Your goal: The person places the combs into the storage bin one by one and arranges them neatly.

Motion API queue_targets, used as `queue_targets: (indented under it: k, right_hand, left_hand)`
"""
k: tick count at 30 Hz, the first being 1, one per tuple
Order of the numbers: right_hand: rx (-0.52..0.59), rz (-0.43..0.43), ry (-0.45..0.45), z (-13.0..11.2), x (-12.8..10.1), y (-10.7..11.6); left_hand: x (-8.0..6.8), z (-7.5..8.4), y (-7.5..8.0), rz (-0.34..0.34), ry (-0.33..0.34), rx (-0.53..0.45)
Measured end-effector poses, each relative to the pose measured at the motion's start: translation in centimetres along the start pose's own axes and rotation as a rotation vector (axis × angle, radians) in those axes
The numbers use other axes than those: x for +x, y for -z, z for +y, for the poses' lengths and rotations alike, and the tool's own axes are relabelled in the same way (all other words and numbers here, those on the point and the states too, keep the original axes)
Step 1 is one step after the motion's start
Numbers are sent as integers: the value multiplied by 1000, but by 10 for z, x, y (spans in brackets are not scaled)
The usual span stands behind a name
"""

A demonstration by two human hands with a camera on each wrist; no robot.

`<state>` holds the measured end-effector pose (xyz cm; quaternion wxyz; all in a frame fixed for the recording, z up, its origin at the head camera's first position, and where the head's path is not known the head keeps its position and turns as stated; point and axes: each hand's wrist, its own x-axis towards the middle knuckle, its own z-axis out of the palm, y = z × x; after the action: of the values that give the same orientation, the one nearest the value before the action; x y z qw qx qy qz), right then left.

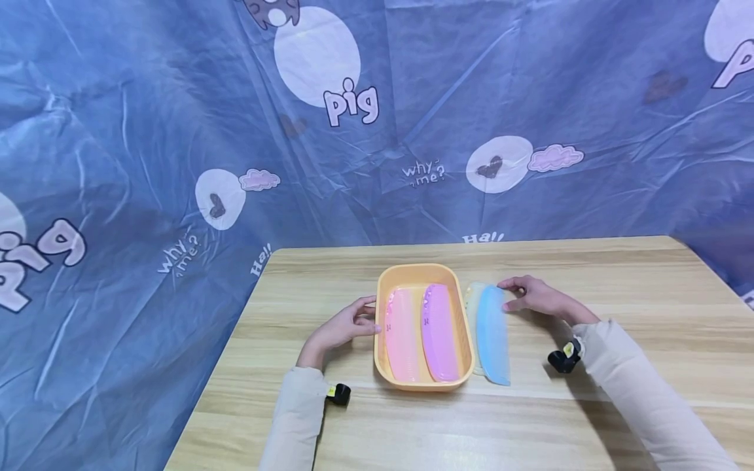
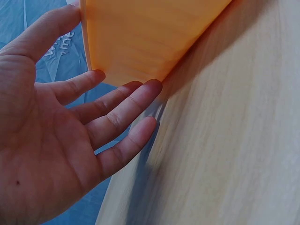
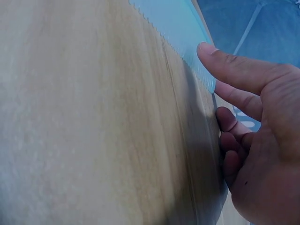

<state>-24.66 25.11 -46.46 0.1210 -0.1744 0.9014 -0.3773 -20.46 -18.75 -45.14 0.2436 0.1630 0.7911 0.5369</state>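
Observation:
A yellow-orange plastic basket (image 1: 465,366) stands on the table, holding a pink comb (image 1: 403,340) and a purple comb (image 1: 438,333) side by side. At its left wall, my left hand (image 1: 347,325) has its thumb by the rim and its fingers loosely extended against the outside. A translucent blue comb (image 1: 491,333) is right of the basket, overlapping a pale yellow comb (image 1: 473,301) that it partly hides. My right hand (image 1: 538,297) pinches the blue comb near its far end; in the right wrist view the thumb (image 3: 225,63) lies at the comb's edge.
The wood-grain table (image 1: 636,294) extends around the basket, its far edge against a blue printed cloth (image 1: 412,216). Small black cameras (image 1: 565,356) are worn at both wrists.

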Motion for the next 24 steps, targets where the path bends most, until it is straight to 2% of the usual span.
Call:
queue_targets:
  k: [8, 16, 24]
  right_hand:
    - [-83, 17, 38, -4, 2, -2]
    - [-71, 15, 20, -5, 2, -1]
    - [-37, -35, -29, -7, -1, 2]
  left_hand:
    - [-1, 1, -1, 4, 4, 6]
    - [1, 0, 0, 7, 19, -1]
    - [1, 0, 0, 10, 11, -2]
